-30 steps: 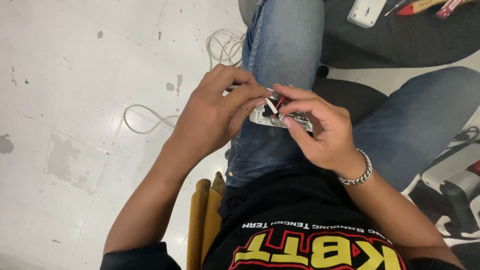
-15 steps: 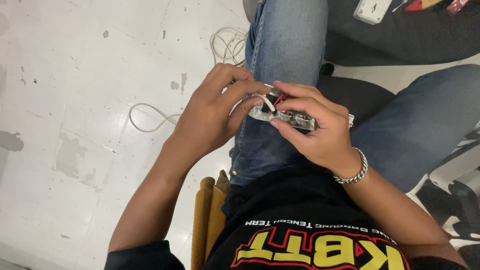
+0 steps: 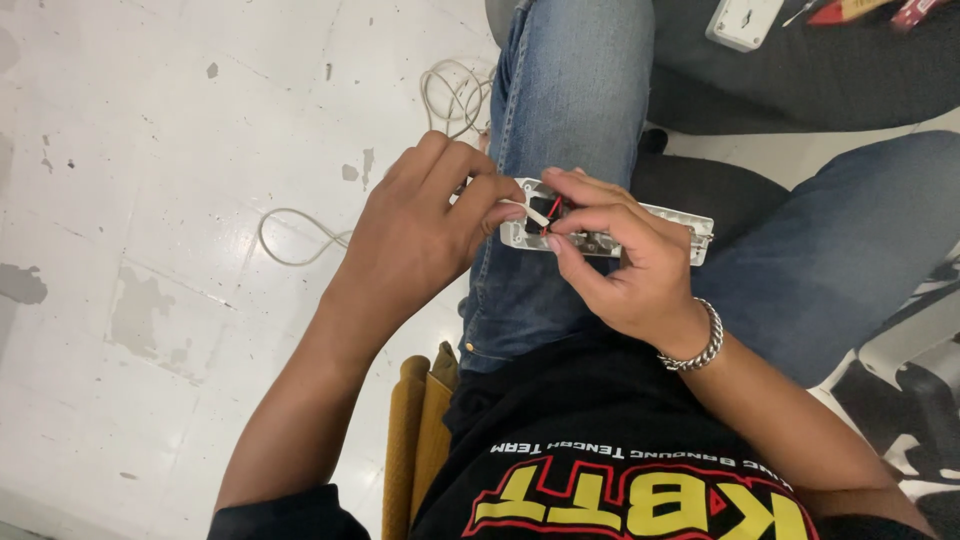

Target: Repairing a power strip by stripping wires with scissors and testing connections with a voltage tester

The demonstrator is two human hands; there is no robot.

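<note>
A white oblong power strip housing (image 3: 690,226) lies open across my lap, its inside showing red and black wires (image 3: 550,211). My right hand (image 3: 620,265) grips the housing from the near side, thumb and fingers curled over its middle. My left hand (image 3: 420,230) is at the housing's left end, its fingertips pinching a thin white wire (image 3: 527,210) that runs into the housing. A metal chain bracelet (image 3: 697,345) sits on my right wrist. My fingers hide much of the housing's inside.
A white cable (image 3: 300,240) loops over the pale tiled floor and coils by my left knee (image 3: 455,95). Another white housing part (image 3: 742,20) and red-handled tools (image 3: 850,10) lie on a dark mat at the top right. A wooden chair edge (image 3: 415,440) shows below.
The housing has shifted slightly toward the right and turned flatter. My left fingers have moved in on the white wire at its left end.
</note>
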